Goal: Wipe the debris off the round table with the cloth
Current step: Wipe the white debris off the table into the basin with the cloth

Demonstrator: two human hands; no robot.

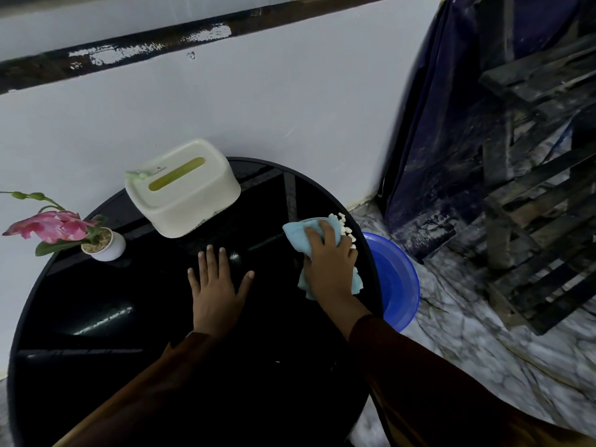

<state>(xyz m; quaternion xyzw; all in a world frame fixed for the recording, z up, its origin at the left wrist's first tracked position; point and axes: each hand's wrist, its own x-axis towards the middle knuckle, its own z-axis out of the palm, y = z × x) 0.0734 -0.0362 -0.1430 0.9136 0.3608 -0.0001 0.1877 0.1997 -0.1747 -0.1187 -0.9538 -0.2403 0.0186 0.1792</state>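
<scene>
My right hand (pixel 329 266) presses flat on the light blue cloth (pixel 298 235), its grip spread over the fabric and pinning it to the round black worktop (pixel 96 317) at the right edge. Small white debris pieces (pixel 342 224) lie bunched against the far side of the cloth, touching it, right at the worktop's right rim. A blue basin (pixel 398 279) sits on the floor just beyond that rim, partly under it.

My left hand (pixel 216 285) rests palm down near the worktop's centre, grip released, fingers splayed, holding nothing. The two hands are apart, with bare glossy surface between them.

At the far edge stands a cream tissue box (pixel 182 188), close to the wall. At the far-left edge stands a small white pot with pink flowers (pixel 103 245). The near half of the worktop carries only my sleeves.
</scene>
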